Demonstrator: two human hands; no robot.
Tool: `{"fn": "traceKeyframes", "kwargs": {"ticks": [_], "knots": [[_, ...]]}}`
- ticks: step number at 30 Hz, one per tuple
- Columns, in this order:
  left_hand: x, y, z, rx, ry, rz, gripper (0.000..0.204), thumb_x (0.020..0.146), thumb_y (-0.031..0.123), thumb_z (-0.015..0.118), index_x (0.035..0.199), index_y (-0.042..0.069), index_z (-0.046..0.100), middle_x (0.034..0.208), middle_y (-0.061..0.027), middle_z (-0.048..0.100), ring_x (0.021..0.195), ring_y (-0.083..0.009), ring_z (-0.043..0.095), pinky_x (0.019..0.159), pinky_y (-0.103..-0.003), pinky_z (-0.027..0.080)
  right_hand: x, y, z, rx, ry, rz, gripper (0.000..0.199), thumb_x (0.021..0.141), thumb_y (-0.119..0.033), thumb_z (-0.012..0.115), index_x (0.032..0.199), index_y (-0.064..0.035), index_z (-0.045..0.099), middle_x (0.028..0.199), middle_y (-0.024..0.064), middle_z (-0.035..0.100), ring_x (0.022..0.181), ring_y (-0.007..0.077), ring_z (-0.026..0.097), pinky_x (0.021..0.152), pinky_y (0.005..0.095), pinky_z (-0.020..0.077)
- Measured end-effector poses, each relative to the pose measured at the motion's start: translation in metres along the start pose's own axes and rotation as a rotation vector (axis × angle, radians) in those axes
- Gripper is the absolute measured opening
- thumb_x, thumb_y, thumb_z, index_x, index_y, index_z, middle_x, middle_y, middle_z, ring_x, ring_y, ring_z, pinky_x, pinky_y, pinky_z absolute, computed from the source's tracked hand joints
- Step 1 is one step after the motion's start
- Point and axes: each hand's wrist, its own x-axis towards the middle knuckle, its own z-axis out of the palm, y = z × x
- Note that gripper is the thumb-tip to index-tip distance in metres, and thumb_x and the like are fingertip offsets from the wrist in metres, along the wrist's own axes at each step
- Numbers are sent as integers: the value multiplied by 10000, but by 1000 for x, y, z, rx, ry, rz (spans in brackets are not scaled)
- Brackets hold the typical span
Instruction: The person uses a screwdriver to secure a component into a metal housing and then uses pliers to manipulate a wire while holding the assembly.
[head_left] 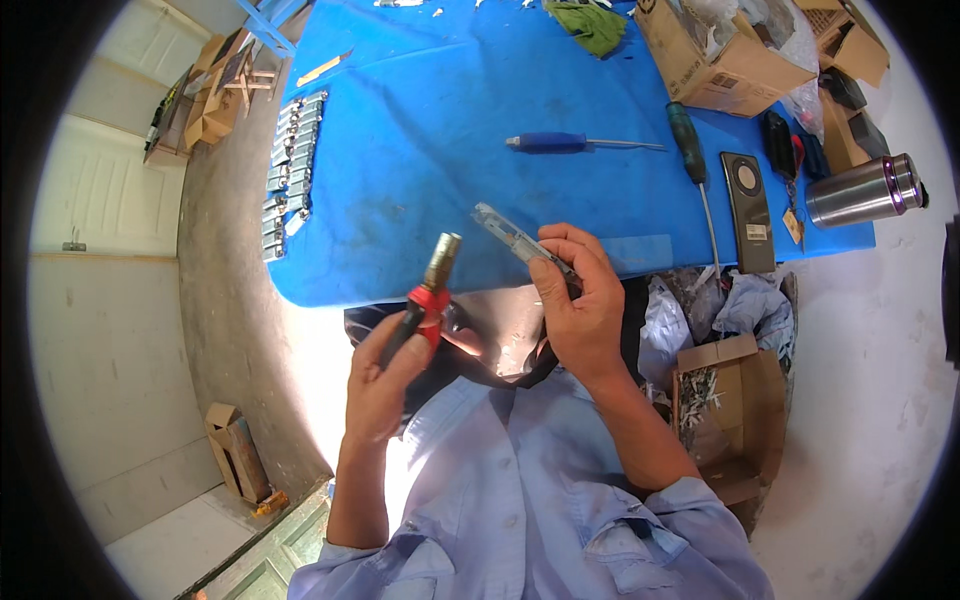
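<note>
My left hand (385,375) is closed around a red-and-black handled tool (428,297). Its short brass-coloured metal tube points up, just past the table's front edge; its exact kind does not show. Between the thumb and fingers of my right hand (585,305) is a long, narrow grey metal piece (513,238) with an open slot. It slants up and left over the blue-covered table (400,215), and its tip is apart from the tool. Beyond my hands lies a blue-handled screwdriver (548,142). A green-handled screwdriver (686,145) lies to the right.
Rows of small metal pieces (297,150) line the table's left side. On the right are a dark phone-like device (748,210), keys (793,195), a steel flask (862,192) and a cardboard box (715,62). Below, an open carton (740,400) holds metal scraps.
</note>
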Motion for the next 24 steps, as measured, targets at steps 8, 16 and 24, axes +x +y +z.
{"fn": "traceKeyframes", "kwargs": {"ticks": [8,16,24], "knots": [[-12,-14,24,131,-36,-32,383,1031,138,692,1375,-23,635,1119,-24,671,1015,-94,613,899,-247,484,-13,-1,1,184,-54,172,204,993,-123,747,1125,28,710,1277,132,673,1101,203,669,942,324,537],[-18,-25,25,248,3,32,358,998,126,714,1304,-44,638,1148,-66,658,1047,-137,620,922,-276,488,-21,-8,10,67,-63,28,207,956,-67,756,1119,47,696,1260,158,666,1061,241,701,911,341,582],[-18,-24,24,359,-30,105,301,972,125,718,1223,-23,640,1045,-45,627,926,-115,589,820,-278,480,-16,-10,3,6,-177,-61,209,940,-18,745,1125,61,691,1220,158,689,1006,261,725,894,357,596]]}}
